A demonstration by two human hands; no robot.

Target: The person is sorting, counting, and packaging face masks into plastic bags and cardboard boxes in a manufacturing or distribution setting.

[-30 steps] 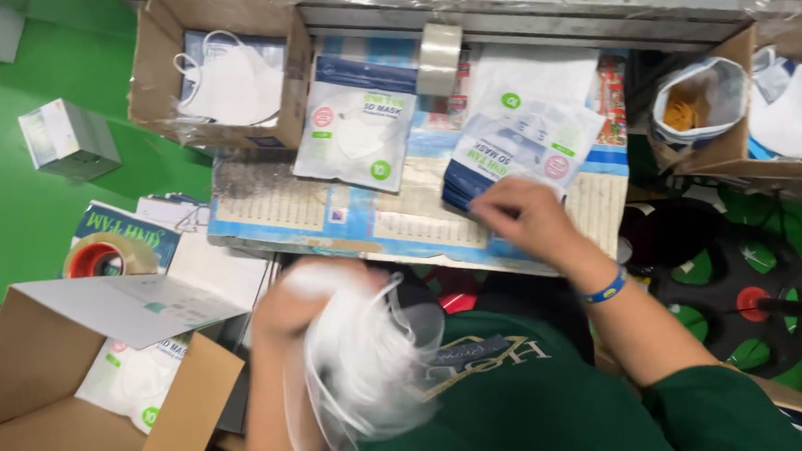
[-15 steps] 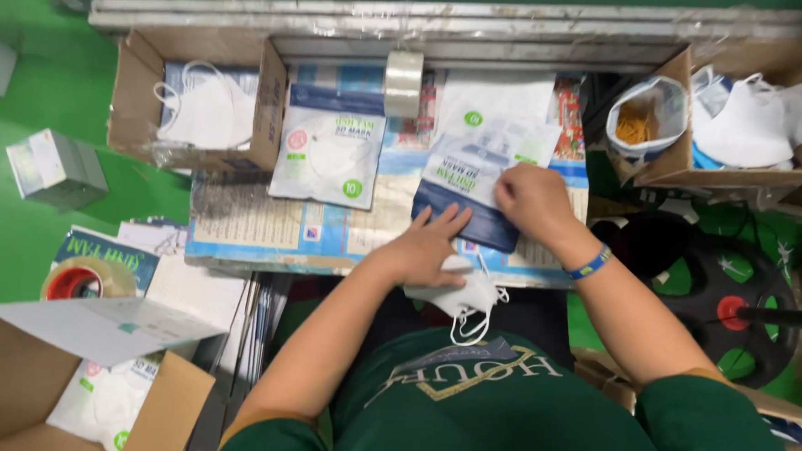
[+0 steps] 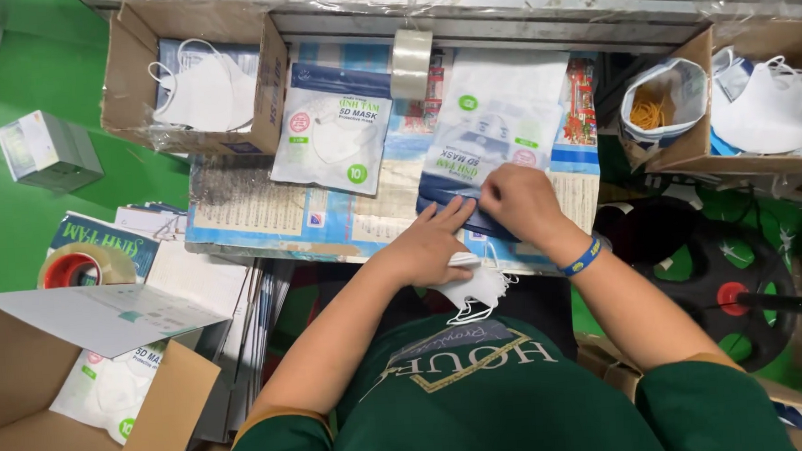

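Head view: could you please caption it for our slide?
Both hands, left hand and right hand, press white masks into a blue-and-white plastic pouch.

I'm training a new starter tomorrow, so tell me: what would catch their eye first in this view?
Both hands at the bench's middle: the left hand holds white masks at the near edge, and the right hand presses on a blue-and-white pouch. Cardboard boxes of white masks sit at the far left and far right, against a bright green floor.

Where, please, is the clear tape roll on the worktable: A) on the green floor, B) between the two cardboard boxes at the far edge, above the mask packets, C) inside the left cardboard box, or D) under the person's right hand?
B: the clear tape roll stands at the table's far edge, right of the left cardboard box and above the mask packets.
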